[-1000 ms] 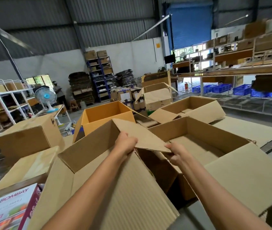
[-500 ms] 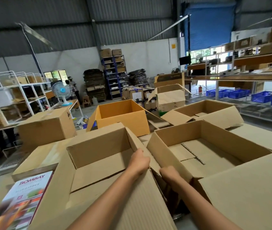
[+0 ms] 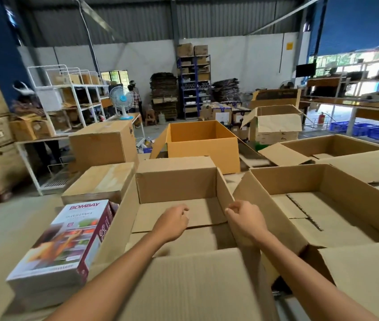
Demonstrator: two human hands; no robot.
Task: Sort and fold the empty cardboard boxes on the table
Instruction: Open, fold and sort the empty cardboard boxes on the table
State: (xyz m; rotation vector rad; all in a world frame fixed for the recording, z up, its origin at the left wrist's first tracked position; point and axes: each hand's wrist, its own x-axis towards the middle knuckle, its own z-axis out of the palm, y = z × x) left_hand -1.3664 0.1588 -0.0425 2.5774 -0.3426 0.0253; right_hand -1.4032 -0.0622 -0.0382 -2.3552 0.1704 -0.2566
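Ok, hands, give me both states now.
Left hand: shut, nothing in it, inside the box.
Right hand: curled at the box's wall; grip cannot be told.

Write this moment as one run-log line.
left hand: curled, over inner flap | right hand: at right wall, grip unclear | middle box: open

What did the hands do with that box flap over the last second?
A second ago both hands held up the side flap of the near box; it has since gone down out of sight. The left hand now hovers curled inside the box, the right hand at its right wall. The orange box stayed put.
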